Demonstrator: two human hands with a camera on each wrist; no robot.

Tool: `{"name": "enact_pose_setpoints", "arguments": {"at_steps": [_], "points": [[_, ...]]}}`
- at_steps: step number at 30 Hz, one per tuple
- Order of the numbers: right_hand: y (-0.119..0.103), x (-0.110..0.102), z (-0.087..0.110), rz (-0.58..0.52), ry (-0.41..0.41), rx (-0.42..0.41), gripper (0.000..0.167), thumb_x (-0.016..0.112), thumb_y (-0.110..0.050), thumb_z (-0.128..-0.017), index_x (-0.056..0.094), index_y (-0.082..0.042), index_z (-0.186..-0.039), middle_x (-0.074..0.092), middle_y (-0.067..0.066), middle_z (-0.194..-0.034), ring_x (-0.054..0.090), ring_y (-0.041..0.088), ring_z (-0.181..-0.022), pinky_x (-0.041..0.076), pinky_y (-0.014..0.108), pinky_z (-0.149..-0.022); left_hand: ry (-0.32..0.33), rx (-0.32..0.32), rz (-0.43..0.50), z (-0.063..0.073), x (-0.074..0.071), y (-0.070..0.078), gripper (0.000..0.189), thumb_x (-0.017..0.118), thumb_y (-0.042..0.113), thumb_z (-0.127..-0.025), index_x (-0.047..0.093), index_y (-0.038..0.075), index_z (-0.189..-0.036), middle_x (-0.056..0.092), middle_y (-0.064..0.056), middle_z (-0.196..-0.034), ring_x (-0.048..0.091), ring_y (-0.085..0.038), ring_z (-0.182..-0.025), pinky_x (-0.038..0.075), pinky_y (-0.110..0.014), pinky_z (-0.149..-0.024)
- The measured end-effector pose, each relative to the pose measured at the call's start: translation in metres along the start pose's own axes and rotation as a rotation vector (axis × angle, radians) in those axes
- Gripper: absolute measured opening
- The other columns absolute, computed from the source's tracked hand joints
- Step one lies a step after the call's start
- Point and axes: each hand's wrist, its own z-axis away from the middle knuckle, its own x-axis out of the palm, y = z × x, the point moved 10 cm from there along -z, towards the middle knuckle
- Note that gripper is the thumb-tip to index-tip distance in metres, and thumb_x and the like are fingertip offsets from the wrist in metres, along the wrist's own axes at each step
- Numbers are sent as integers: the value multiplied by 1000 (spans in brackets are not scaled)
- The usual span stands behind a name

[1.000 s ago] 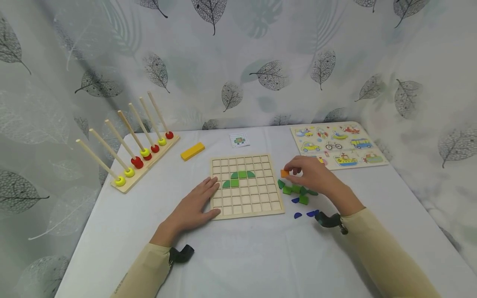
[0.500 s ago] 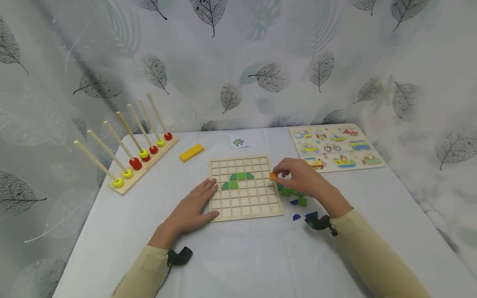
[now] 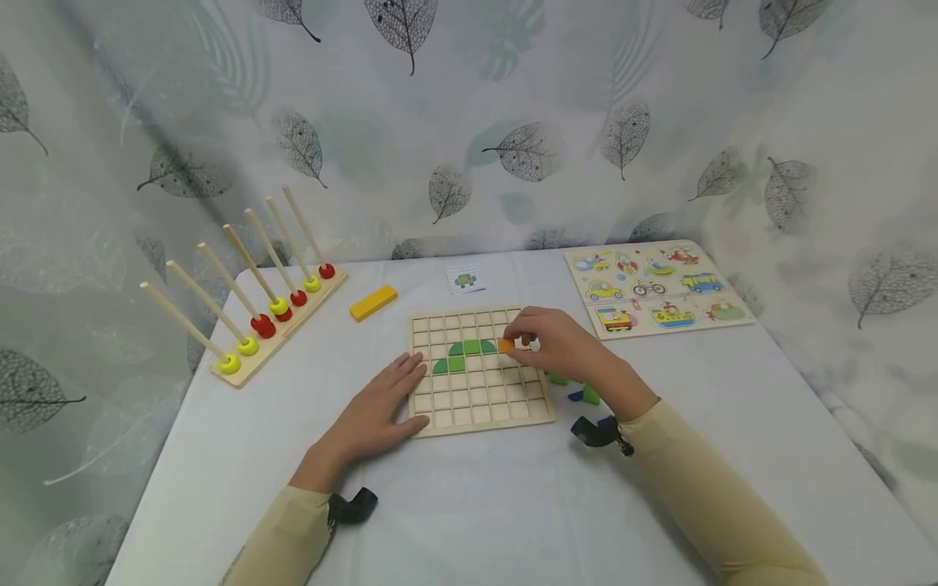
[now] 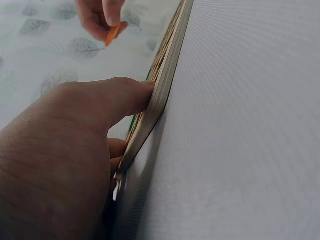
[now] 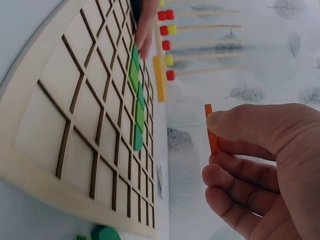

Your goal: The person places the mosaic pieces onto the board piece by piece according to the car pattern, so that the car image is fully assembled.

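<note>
A wooden grid board (image 3: pixel 479 399) lies on the white table. Several green tiles (image 3: pixel 471 347), squares and quarter-round shapes, fill cells in its upper middle. My right hand (image 3: pixel 560 346) pinches a thin orange square tile (image 3: pixel 506 346) between thumb and finger, above the board just right of the green row. In the right wrist view the orange tile (image 5: pixel 211 129) is held on edge, apart from the board. My left hand (image 3: pixel 377 407) rests along the board's left edge with fingers spread; in the left wrist view its thumb (image 4: pixel 132 95) presses the board's rim.
Loose green tiles (image 3: pixel 590 395) and blue pieces (image 3: pixel 576 396) lie right of the board, partly hidden by my right wrist. Around it are a peg stacker (image 3: pixel 282 330) with red and yellow beads, a yellow block (image 3: pixel 374 302), a small picture card (image 3: pixel 465 279) and a vehicle puzzle (image 3: pixel 659 297).
My right hand has carried the orange tile leftward from beside the loose pieces to over the board, near the green row. The left hand has stayed on the board's edge.
</note>
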Motion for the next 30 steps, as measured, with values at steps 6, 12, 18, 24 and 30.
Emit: {"name": "enact_pose_setpoints", "arguments": {"at_steps": [6, 12, 18, 24, 30], "points": [[-9, 6, -7, -4, -5, -16, 19, 87, -14, -94, 81, -13, -112, 71, -5, -106, 65, 16, -93, 59, 32, -78, 7, 7, -10, -3, 2, 0, 87, 67, 52, -103, 35, 8, -171, 21, -2, -180, 14, -26, -166, 23, -52, -130], [-12, 19, -15, -17, -6, -14, 19, 86, -15, -95, 82, -12, -113, 71, -4, -107, 66, 15, -94, 58, 31, -80, 6, 4, 0, -2, 0, 1, 87, 67, 51, -102, 36, 7, -170, 22, -4, -179, 15, -27, -166, 24, -53, -130], [-15, 33, -20, -9, -21, -12, 19, 85, -17, -97, 82, -12, -115, 71, -3, -108, 65, 15, -93, 58, 30, -81, 10, 6, 3, 0, -1, -2, 87, 68, 50, -102, 36, 7, -170, 23, -4, -179, 16, -27, -166, 24, -54, -130], [-18, 38, -22, -7, -26, 22, 23, 85, -17, -96, 82, -11, -118, 72, -2, -109, 67, 17, -96, 59, 31, -85, 20, 13, 3, 0, 0, -4, 87, 68, 50, -102, 36, 7, -170, 25, -4, -179, 17, -28, -165, 25, -54, -130], [-19, 41, -22, -5, -19, 41, 22, 83, -16, -98, 82, -10, -119, 72, 0, -111, 67, 17, -96, 59, 32, -84, 8, 11, 16, 0, 1, -4, 86, 67, 51, -102, 36, 8, -170, 24, -3, -179, 16, -26, -165, 25, -53, -130]]}}
